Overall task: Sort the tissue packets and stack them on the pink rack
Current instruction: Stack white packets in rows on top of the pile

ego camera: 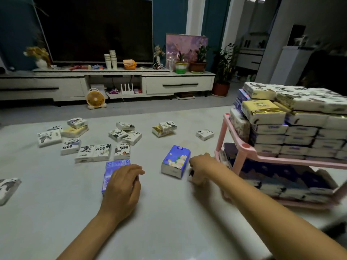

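Nearest me, the left hand (122, 182) is lying over a blue packet (110, 168) on the desk (56, 212), fingers loosely curled. Gripping or only resting, I cannot tell. White ink-print packets (101, 152) behind are showing bold black characters I am failing to read. The flowered blue packet (175, 162) is looking light, soft and slick-wrapped, best pinched across its long sides. The right hand (201, 167) is curling just beside it, its grip unclear. The pink rack (242, 156) is standing far right, heavily stacked.
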